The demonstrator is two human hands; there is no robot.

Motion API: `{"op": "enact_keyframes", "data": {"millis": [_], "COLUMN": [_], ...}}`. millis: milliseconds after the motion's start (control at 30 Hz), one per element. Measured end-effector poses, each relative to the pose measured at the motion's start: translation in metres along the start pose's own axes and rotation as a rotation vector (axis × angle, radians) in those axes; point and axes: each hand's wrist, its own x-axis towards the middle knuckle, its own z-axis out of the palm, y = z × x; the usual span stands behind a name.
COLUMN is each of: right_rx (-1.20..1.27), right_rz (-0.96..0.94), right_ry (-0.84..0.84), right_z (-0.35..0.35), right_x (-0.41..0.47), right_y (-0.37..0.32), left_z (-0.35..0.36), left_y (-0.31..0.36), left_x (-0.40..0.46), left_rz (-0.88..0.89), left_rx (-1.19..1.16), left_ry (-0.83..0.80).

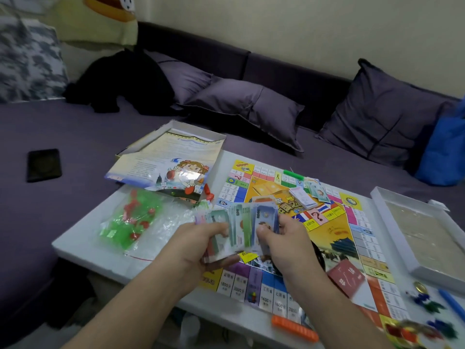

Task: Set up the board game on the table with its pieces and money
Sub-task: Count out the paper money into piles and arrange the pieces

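Hands: the left hand (pixel 201 244) grips a fanned stack of paper money (pixel 241 227), fingers curled under it and thumb on top; the right hand (pixel 279 244) pinches the stack's right edge. Both are held just above the near edge of the board (pixel 334 230).
Board: lies flat and open on the white table (pixel 83 244), with two small piles of cards (pixel 303 196) near its middle and a red deck (pixel 346 279) nearer the person.
Left of the board: a clear bag (pixel 130 219) of green and red plastic pieces, and beyond it the open box (pixel 173 137) with a printed sheet (pixel 176 159) draped over it.
Right of the board: a shallow white tray (pixel 412 233); near it small blue, green and gold pieces (pixel 425 302).
Near edge: an orange strip (pixel 294 328) lies by the board's front.
Room: the table stands against a purple sofa (pixel 50 127) with cushions (pixel 241 107), a dark garment (pixel 125 81) and a black phone (pixel 44 165).
Hard to make out: the printing on the notes and board is blurred; a blue object (pixel 445 152) is cut off at the right edge.
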Motion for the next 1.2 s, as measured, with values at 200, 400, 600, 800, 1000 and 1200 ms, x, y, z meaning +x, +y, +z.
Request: {"op": "enact_keyframes", "data": {"millis": [200,400,600,800,1000,1200], "right_rx": [-0.110,-0.318,-0.425,-0.086,0.232,0.253], "right_rz": [0.000,0.019,-0.017,0.071,0.079,0.032], "right_ry": [-0.035,-0.084,-0.059,-0.065,-0.090,-0.089], "right_z": [0.047,0.099,0.101,0.051,-0.019,-0.054], "right_x": [0.048,0.086,0.080,0.049,0.007,-0.022], "right_y": [-0.007,0.009,0.010,-0.011,-0.020,-0.009], "left_z": [-0.036,-0.046,-0.042,-0.032,0.000,0.046], "left_y": [0.036,0.052,0.055,0.047,0.026,0.002], "left_x": [0.005,0.010,0.012,0.006,-0.002,-0.021], "left_rz": [0.122,0.159,0.157,0.146,0.139,0.131], "left_rx": [-0.040,-0.103,-0.101,-0.070,0.007,0.124], "left_ry": [0.274,0.258,0.209,0.170,0.016,-0.205]}}
